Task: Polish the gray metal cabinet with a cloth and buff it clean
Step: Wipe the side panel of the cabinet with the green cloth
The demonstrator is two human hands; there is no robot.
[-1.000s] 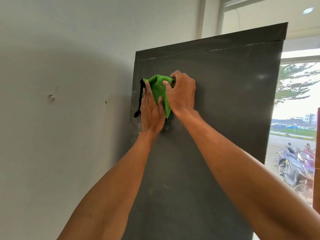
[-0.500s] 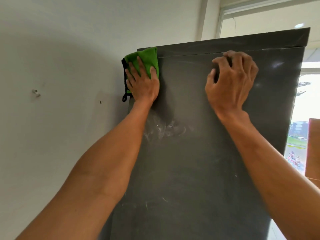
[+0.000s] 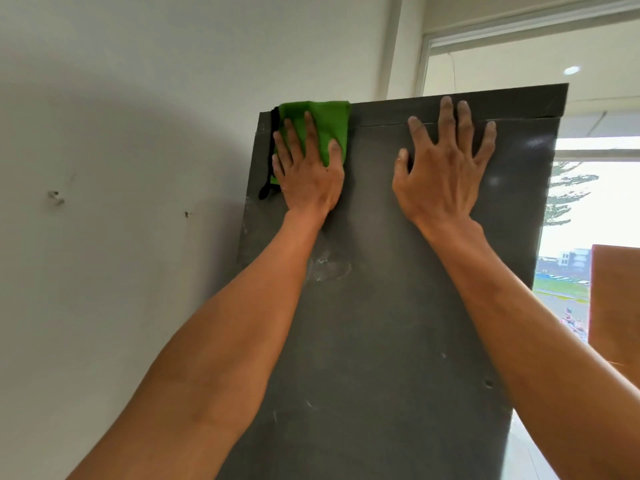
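Note:
The gray metal cabinet (image 3: 398, 323) stands upright in front of me, its dark side panel filling the middle of the view. White smudges mark the panel below my left wrist. My left hand (image 3: 308, 174) presses a green cloth (image 3: 325, 124) with a black edge flat against the cabinet's top left corner. My right hand (image 3: 443, 168) lies flat on the panel to the right, fingers spread, fingertips reaching the top seam and holding nothing.
A white wall (image 3: 121, 202) runs along the left, touching the cabinet's left edge. A bright window (image 3: 595, 202) lies behind the cabinet on the right. A brown box or board (image 3: 616, 306) stands at the right edge.
Both hands were together on the cloth, then split. The left hand carried the cloth up to the top left corner. The right hand moved right and now lies flat with fingers spread.

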